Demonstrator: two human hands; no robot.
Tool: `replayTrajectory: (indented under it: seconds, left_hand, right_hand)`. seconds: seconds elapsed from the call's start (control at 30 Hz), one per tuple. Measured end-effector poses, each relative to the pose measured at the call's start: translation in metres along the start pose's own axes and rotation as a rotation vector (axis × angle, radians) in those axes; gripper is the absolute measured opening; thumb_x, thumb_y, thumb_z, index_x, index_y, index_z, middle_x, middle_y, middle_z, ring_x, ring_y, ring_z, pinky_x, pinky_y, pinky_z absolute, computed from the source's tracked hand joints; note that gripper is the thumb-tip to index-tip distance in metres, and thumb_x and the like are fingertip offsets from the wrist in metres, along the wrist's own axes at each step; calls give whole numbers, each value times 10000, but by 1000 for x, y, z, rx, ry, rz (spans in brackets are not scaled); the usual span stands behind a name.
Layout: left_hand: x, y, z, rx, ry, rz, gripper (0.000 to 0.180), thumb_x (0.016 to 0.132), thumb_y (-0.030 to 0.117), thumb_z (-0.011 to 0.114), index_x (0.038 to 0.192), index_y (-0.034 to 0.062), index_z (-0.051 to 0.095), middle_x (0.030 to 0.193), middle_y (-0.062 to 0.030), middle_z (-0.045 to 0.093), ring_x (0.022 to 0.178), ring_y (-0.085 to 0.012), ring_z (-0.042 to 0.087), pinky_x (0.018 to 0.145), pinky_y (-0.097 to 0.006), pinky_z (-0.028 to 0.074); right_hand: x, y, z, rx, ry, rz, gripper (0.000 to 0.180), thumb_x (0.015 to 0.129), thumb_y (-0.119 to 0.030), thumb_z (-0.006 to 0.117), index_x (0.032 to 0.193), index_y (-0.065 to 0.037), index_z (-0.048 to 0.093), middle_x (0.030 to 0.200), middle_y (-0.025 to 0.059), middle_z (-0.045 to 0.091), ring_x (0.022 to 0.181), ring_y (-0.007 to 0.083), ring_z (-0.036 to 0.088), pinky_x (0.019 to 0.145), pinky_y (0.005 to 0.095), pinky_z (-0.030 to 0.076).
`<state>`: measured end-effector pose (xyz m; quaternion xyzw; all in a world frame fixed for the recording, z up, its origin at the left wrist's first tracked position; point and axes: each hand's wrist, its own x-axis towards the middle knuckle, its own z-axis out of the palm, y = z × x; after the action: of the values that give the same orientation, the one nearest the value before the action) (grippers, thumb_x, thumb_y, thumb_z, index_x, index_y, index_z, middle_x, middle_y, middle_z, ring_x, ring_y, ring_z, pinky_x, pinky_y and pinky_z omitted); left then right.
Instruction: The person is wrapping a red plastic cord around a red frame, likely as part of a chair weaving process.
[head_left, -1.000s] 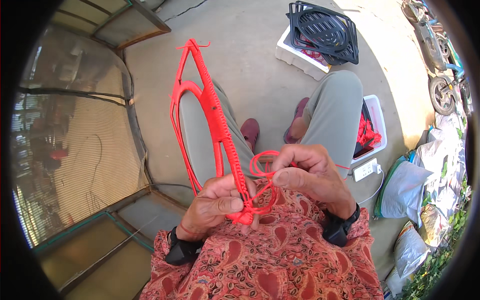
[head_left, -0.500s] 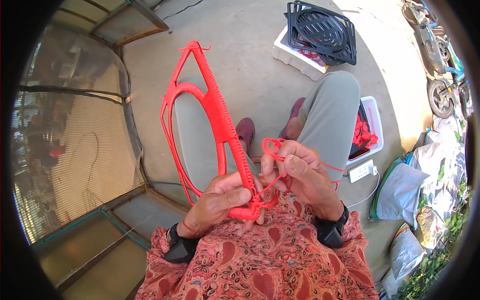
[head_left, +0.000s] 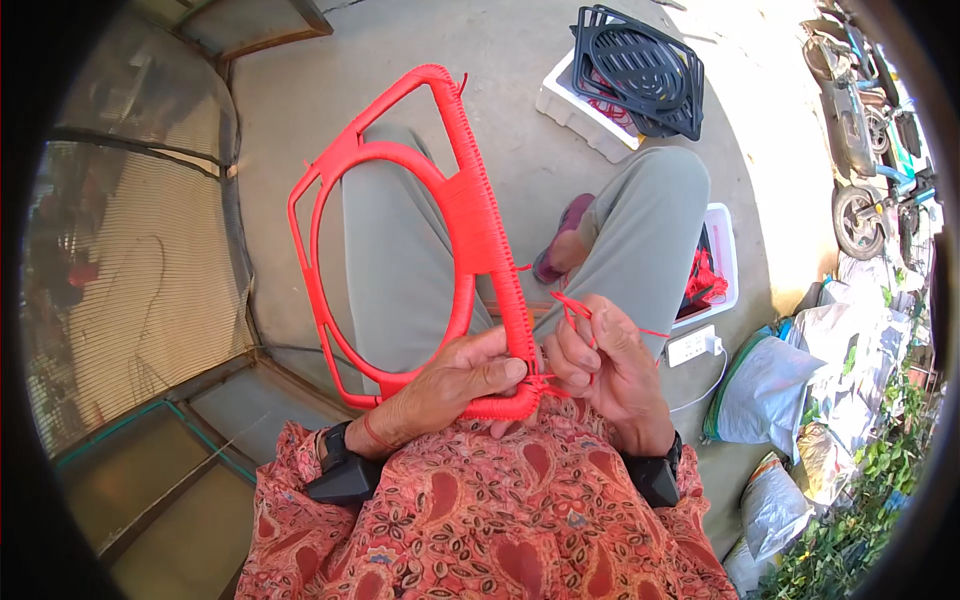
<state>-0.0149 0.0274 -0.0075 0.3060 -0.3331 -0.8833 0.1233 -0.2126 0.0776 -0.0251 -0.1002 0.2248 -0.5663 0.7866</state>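
Note:
A rectangular frame wrapped in red cord (head_left: 478,225), with a round ring inside it, leans over my left thigh. My left hand (head_left: 465,378) grips its near corner, thumb on top and fingers underneath. At that corner the cord is bunched into a knot. My right hand (head_left: 605,360) is closed on a small looped bundle of red cord (head_left: 572,308), just right of the corner. One strand runs from this bundle to the knot. Another bit of cord passes out to the right behind the hand.
Black slatted frames (head_left: 640,75) lie on a white foam box (head_left: 588,118) ahead. A white tub (head_left: 722,262) with red cord stands right of my knee, near a white power strip (head_left: 692,345). Sacks (head_left: 770,385) and a parked two-wheeler (head_left: 862,215) are at right; a mesh panel (head_left: 150,270) is at left.
The red frame has turned flatter, showing more of its ring and outline. My right hand has drawn in the cord loops, which are now narrower and tighter, near the corner.

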Motion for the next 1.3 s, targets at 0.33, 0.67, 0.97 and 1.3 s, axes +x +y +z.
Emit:
replayTrajectory:
  seconds: [0.33, 0.67, 0.97, 1.3]
  left_hand:
    - [-4, 1, -2, -72, -59, -8, 474, 958, 286, 548, 1328, 6, 449, 896, -14, 589, 708, -69, 563, 592, -212, 458]
    - [-3, 10, -1, -91, -68, -92, 381, 938, 173, 553, 1273, 8, 480, 826, 2, 575, 656, -62, 549, 565, -211, 460]
    - [0, 11, 0, -86, -39, -82, 269, 934, 135, 476, 1173, 16, 507, 759, -43, 598, 608, -88, 553, 543, -237, 451]
    - [5, 12, 7, 10, 55, -110, 351, 950, 143, 485, 1264, -13, 477, 859, -69, 630, 673, -147, 631, 656, -258, 525]
  right_hand:
    - [-13, -11, 20, -244, 3, 38, 251, 995, -270, 483, 835, -86, 423, 682, 22, 424, 585, 118, 385, 462, 231, 297]
    - [-17, -15, 23, -228, -17, 129, 246, 998, -267, 476, 847, -82, 419, 697, 27, 443, 587, 103, 387, 444, 222, 286]
    - [-15, -9, 17, 6, 158, 177, 214, 990, -253, 498, 878, -76, 456, 733, 33, 476, 612, 118, 435, 440, 221, 344]
    - [-9, -11, 3, -984, 547, -203, 160, 924, -151, 608, 1019, -25, 581, 918, 20, 612, 765, 42, 544, 619, 185, 441]
